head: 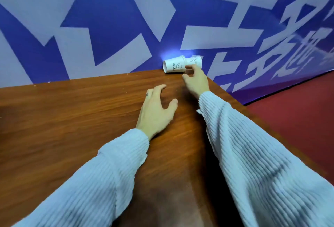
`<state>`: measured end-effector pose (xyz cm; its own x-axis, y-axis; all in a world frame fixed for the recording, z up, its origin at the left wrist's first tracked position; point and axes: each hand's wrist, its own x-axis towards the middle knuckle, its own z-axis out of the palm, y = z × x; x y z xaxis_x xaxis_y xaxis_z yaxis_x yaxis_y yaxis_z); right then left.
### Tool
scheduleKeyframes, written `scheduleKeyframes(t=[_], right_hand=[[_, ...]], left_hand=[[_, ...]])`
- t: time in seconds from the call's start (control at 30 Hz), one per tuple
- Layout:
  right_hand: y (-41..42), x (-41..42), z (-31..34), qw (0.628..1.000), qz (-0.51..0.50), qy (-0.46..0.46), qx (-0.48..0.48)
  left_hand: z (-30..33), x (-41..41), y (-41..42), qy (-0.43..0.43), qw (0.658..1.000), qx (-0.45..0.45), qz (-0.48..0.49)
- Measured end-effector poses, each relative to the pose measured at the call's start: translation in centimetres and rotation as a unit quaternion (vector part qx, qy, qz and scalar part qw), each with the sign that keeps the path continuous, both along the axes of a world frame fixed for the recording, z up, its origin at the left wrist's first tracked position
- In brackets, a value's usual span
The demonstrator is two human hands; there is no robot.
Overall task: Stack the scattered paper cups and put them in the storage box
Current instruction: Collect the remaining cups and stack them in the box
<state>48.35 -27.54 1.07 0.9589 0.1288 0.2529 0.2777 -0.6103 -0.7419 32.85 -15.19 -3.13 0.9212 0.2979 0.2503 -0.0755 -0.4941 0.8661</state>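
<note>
Two paper cups lie sideways, the rear half-hidden; right hand grasp unclear, left hand spread, holding nothing.

We are seeing a brown wood-grain table lying under the grip and running out left and toward the camera from it. A blue banner wall is standing right behind the grip, meeting the table's far edge. Large pale characters are covering the banner above and on both sides of the grip. Dark red floor is showing right of the grip, past the table's corner. Small pale specks are sitting far left along the table's far edge.
</note>
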Motion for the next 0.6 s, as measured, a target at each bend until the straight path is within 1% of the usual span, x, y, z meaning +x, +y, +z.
scheduleKeyframes(t=[0.17,0.3,0.37,0.43,0.5,0.6], right_hand=[[2.3,6.2,-0.6,0.999,-0.029,0.009,0.029],[2.7,9.4,-0.3,0.989,-0.130,-0.050,0.049],[2.1,10.9,0.0,0.985,-0.158,-0.047,0.056],[1.3,12.2,0.0,0.990,-0.136,-0.010,0.043],[0.8,12.9,-0.3,0.996,-0.080,0.038,0.027],[0.8,13.0,-1.3,0.994,-0.036,0.068,0.077]], left_hand=[[-0.2,0.2,-0.2,0.011,1.000,0.014,-0.006],[-0.6,0.3,-0.2,-0.002,1.000,0.027,-0.013],[-0.7,0.5,-0.1,-0.007,0.999,0.034,-0.013],[-0.8,0.7,-0.1,-0.007,0.999,0.033,-0.012],[-0.9,0.8,0.0,-0.004,0.999,0.033,-0.009],[-1.0,0.9,0.0,0.001,1.000,0.031,-0.004]])
